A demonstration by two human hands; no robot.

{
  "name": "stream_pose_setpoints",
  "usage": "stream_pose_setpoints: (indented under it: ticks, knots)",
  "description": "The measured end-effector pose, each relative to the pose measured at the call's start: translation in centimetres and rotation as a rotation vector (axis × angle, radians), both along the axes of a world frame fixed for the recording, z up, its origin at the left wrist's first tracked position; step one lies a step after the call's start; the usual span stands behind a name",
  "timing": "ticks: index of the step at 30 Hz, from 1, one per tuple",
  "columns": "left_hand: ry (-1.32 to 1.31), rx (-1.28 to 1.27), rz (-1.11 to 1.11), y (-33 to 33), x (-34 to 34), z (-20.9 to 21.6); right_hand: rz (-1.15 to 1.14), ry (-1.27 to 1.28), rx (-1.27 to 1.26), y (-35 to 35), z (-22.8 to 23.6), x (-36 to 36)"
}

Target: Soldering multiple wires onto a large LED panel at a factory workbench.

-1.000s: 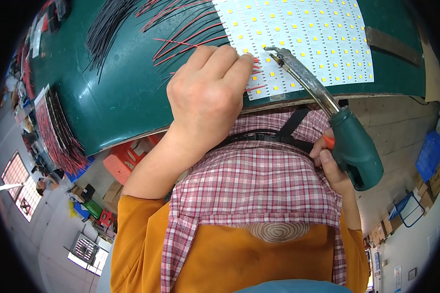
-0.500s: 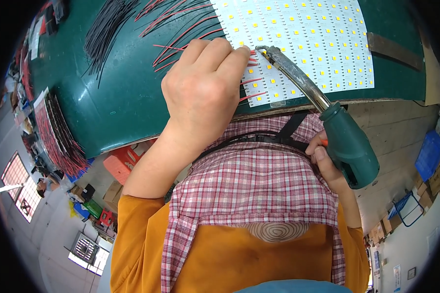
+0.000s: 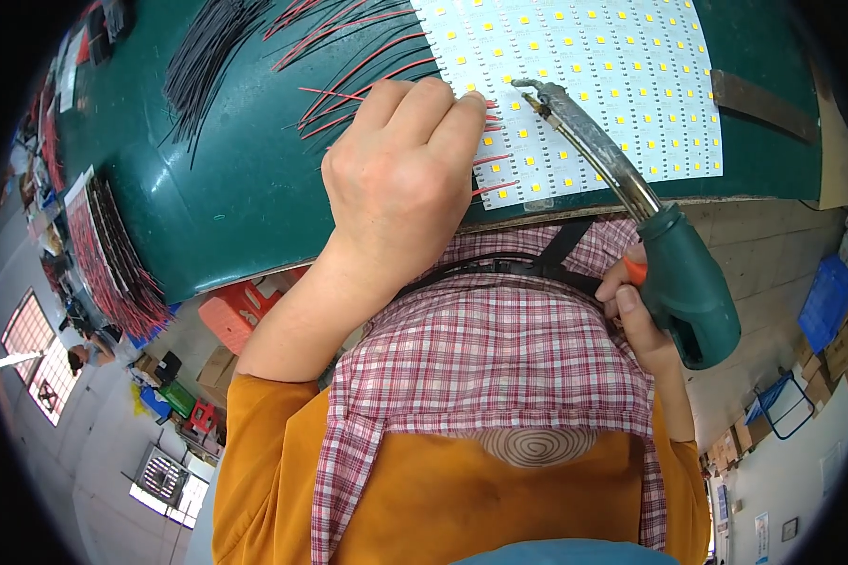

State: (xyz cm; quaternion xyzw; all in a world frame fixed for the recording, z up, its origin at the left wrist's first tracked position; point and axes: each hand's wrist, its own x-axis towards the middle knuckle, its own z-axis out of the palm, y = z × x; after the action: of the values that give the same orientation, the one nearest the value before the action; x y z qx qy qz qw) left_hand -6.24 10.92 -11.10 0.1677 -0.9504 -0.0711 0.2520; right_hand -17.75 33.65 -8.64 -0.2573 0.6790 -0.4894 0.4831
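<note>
A white LED board with rows of yellow chips lies at the table's near edge. My left hand is closed at the board's left edge, thumb and forefinger pinched around a thin red wire; the grip itself is mostly hidden by the fingers. More red wires sit on pads along that edge, just below the hand. My right hand is wrapped around the green handle of a soldering gun with an orange trigger. The gun's bent tip is over the board, a little right of my left fingertips.
Red and black wires fan out left of the board, with a bundle of black wires beyond. A stack of wired strips hangs at the table's left edge. A dark metal bar lies right of the board.
The soldering gun has shifted slightly right, its tip moving away from the wire ends at my left fingertips. My left hand has moved a little right and stays closed.
</note>
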Motion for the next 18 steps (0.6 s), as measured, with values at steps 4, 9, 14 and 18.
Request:
stream_pose_setpoints:
  ticks: [4, 9, 14, 18]
  knots:
    - [-0.028, 0.015, 0.002, 0.0, 0.0, 0.2, 0.014, 0.058, -0.012, 0.1, -0.5, 0.3]
    - [0.025, 0.068, 0.004, -1.1, 0.1, 1.0, 0.027, 0.097, -0.001, -0.2, -0.4, 0.3]
    - [-0.050, 0.084, 0.042, -0.9, -0.5, 1.0, -0.026, 0.044, 0.067, -0.7, -0.1, 0.4]
    - [-0.033, 0.049, 0.033, -0.8, -0.3, 0.7, 0.019, 0.060, 0.101, -0.8, 0.0, 0.4]
